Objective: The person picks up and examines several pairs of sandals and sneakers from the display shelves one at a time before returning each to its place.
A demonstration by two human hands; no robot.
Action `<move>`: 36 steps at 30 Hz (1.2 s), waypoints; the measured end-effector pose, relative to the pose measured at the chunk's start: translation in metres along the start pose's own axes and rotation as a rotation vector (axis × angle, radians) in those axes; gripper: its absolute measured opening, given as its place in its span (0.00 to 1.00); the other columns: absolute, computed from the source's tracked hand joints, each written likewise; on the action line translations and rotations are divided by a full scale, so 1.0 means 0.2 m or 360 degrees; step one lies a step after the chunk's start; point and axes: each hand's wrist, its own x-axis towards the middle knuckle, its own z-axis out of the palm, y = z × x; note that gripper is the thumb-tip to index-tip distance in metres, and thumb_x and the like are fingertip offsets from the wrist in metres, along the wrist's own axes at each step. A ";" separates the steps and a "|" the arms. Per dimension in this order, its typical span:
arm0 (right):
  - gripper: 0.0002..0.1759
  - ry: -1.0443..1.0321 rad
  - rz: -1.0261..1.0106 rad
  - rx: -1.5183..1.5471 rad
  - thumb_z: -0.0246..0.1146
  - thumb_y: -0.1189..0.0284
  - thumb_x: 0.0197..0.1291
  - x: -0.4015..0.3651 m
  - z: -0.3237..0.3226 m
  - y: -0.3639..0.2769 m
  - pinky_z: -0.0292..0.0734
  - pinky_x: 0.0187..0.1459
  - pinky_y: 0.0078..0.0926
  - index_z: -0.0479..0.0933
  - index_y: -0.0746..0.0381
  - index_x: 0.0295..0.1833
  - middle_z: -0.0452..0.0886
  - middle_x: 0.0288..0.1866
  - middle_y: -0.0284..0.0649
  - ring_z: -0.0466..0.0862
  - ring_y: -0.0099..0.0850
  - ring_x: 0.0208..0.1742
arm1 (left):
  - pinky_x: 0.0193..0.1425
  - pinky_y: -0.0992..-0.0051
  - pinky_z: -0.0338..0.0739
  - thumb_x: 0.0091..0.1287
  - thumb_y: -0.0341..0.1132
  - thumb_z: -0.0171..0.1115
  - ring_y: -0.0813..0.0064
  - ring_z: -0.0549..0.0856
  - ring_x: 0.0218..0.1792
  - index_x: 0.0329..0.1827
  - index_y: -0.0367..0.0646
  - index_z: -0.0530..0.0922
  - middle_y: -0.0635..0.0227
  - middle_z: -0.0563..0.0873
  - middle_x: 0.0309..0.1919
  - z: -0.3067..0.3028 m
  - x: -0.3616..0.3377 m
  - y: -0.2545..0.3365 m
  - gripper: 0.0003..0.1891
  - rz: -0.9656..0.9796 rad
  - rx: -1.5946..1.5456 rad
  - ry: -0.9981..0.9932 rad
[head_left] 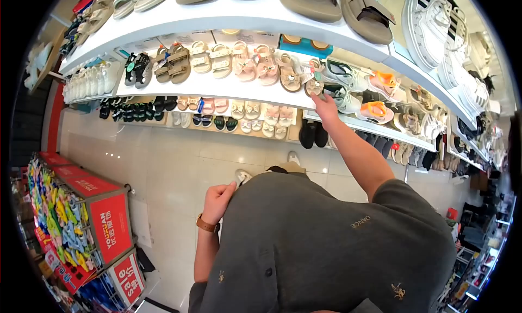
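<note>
Head view — right hand (326,107) up at the middle shelf (217,86), fingertips on a beige sandal (314,86); can't tell if it's gripped. Left hand (217,200) curled, empty, at the shirt (326,248). Sandal probably light, soft straps, stiffer sole — take it by the sole edge.

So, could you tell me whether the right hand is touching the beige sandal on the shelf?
Touching. In the head view the fingertips of the right hand lie on the beige sandal.
</note>
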 end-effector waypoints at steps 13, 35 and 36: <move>0.12 0.0384 0.0238 0.0666 0.63 0.68 0.72 0.11 0.13 -0.10 0.84 0.42 0.31 0.79 0.63 0.55 0.83 0.48 0.38 0.85 0.33 0.47 | 0.25 0.78 0.58 0.79 0.43 0.61 0.89 0.65 0.22 0.20 0.41 0.75 0.83 0.72 0.18 -0.52 -0.12 -0.18 0.25 0.0014 -0.0200 0.0016; 0.11 -0.0287 -0.0782 0.0833 0.57 0.82 0.75 -0.86 0.23 -0.09 0.82 0.51 0.23 0.68 0.68 0.59 0.85 0.51 0.43 0.85 0.24 0.49 | 0.58 0.70 0.78 0.69 0.34 0.73 0.73 0.83 0.52 0.67 0.38 0.75 0.62 0.83 0.56 -0.12 0.59 0.47 0.26 0.0914 0.0378 -0.0017; 0.11 -0.0328 -0.0736 0.0819 0.57 0.82 0.75 -0.88 0.26 -0.09 0.81 0.51 0.21 0.68 0.68 0.59 0.85 0.51 0.42 0.84 0.22 0.49 | 0.62 0.70 0.77 0.69 0.34 0.72 0.71 0.82 0.55 0.69 0.37 0.74 0.61 0.82 0.59 -0.07 0.64 0.55 0.27 0.1050 0.0552 0.0048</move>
